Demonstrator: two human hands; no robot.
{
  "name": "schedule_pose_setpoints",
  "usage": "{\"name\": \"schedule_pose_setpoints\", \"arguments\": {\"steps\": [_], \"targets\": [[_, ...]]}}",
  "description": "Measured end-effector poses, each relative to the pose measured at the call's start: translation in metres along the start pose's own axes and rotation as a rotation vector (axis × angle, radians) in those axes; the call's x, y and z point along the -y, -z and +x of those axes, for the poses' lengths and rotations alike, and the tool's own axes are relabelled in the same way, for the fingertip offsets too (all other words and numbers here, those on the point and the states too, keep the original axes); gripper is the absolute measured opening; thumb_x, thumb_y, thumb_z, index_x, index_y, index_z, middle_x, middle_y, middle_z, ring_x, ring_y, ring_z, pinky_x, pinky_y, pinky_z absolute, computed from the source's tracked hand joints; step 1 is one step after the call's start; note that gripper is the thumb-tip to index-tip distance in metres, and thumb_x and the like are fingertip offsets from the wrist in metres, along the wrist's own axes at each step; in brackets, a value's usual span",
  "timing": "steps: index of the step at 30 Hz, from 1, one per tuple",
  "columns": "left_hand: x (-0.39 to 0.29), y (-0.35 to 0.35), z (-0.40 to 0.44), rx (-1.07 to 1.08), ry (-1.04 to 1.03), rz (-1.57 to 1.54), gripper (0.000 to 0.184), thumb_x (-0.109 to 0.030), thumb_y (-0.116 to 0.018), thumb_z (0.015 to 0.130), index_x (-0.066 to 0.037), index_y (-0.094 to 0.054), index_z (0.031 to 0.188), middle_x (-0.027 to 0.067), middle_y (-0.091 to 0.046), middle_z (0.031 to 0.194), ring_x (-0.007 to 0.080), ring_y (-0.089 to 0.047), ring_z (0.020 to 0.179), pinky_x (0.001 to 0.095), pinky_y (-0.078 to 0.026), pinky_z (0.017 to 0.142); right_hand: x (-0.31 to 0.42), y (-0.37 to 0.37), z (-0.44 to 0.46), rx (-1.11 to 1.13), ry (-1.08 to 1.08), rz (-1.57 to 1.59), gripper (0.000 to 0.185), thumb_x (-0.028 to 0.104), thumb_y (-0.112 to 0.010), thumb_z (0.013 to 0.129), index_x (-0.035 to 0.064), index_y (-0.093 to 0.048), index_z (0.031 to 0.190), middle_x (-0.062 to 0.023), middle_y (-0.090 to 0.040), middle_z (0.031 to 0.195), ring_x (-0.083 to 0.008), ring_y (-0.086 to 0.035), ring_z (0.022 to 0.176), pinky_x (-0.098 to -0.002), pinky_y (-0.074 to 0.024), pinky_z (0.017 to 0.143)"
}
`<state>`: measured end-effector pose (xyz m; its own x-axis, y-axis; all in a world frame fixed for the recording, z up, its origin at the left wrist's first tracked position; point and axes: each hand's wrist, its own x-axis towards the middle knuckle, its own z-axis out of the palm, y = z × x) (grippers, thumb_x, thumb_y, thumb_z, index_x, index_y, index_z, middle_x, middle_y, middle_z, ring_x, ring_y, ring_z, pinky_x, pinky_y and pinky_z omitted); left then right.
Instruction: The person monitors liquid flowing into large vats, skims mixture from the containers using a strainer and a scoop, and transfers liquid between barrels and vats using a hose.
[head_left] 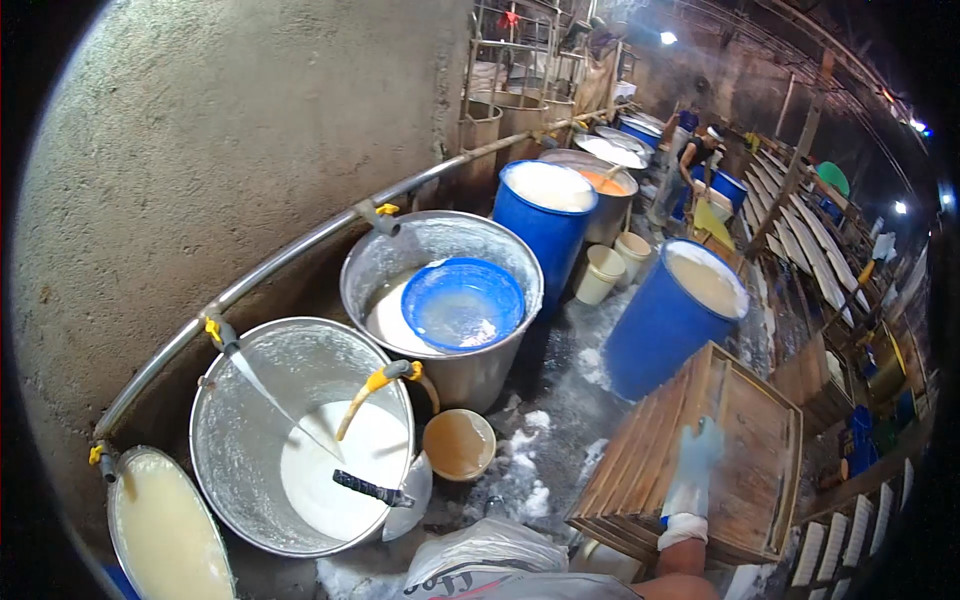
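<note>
My right hand (697, 455), in a pale blue-white glove, reaches out over a stack of shallow wooden trays (755, 440). Its fingers look stretched out over the top tray, though their tips are hard to make out. My left hand is out of sight. Left of my body stands a large metal tub (235, 440) of white liquid, with a thin stream of water running into it from a tap (222, 335). A black-wrapped handle (372, 488) crosses the tub's near rim. A yellow curved pipe or handle (375, 385) hangs over the far rim.
Another metal tub (440, 225) holds a blue basin (463, 305). A bucket of tan liquid (459, 445) sits on the wet, white-splashed floor. Blue barrels (655, 335) line the aisle. A metal pipe (285, 275) runs along the wall. A person (695, 160) bends over farther back.
</note>
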<state>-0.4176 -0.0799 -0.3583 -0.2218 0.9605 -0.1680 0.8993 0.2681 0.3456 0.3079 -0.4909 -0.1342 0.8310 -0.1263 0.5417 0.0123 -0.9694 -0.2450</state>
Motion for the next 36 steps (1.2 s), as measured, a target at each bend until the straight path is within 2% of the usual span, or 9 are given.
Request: {"name": "schedule_pose_setpoints", "arguments": {"steps": [4,16,27,36], "targets": [[0.016,-0.009,-0.009,0.044,0.059,0.004,0.039,-0.035,-0.061,0.105,0.0,-0.06,0.088,0.015,-0.056,0.075,0.035,-0.057,0.07,0.0486,-0.049,0.07,0.003,0.005,0.004,0.089,-0.012,0.007,0.044,0.034,-0.077,0.081,0.0122,-0.07,0.119,-0.0172,-0.07,0.117,-0.0396,-0.062,0.116,-0.0526,-0.0468,0.098],[0.032,-0.014,-0.014,0.09,0.083,0.002,0.041,-0.038,-0.059,0.104,0.0,-0.062,0.09,0.0169,-0.058,0.079,0.0365,-0.058,0.075,0.0494,-0.049,0.073,-0.007,-0.007,0.004,0.015,0.008,0.01,0.044,0.035,-0.077,0.079,0.0148,-0.071,0.117,-0.0162,-0.069,0.115,-0.0384,-0.063,0.113,-0.0515,-0.048,0.095],[0.033,-0.014,-0.009,0.114,0.076,0.008,0.043,-0.04,-0.058,0.104,0.0,-0.064,0.092,0.0186,-0.059,0.083,0.0379,-0.059,0.079,0.0501,-0.049,0.075,0.001,0.004,0.002,0.04,-0.008,-0.016,0.045,0.036,-0.078,0.081,0.0153,-0.07,0.12,-0.0167,-0.067,0.12,-0.0382,-0.062,0.115,-0.0512,-0.0476,0.097],[0.037,-0.016,-0.01,0.137,0.08,0.01,0.044,-0.042,-0.058,0.103,0.0,-0.065,0.094,0.0201,-0.06,0.086,0.0391,-0.059,0.082,0.0506,-0.049,0.078,0.005,0.006,0.002,0.053,-0.045,-0.016,0.046,0.038,-0.077,0.081,0.0166,-0.07,0.12,-0.0156,-0.067,0.117,-0.0374,-0.061,0.116,-0.0509,-0.0458,0.1]]}}
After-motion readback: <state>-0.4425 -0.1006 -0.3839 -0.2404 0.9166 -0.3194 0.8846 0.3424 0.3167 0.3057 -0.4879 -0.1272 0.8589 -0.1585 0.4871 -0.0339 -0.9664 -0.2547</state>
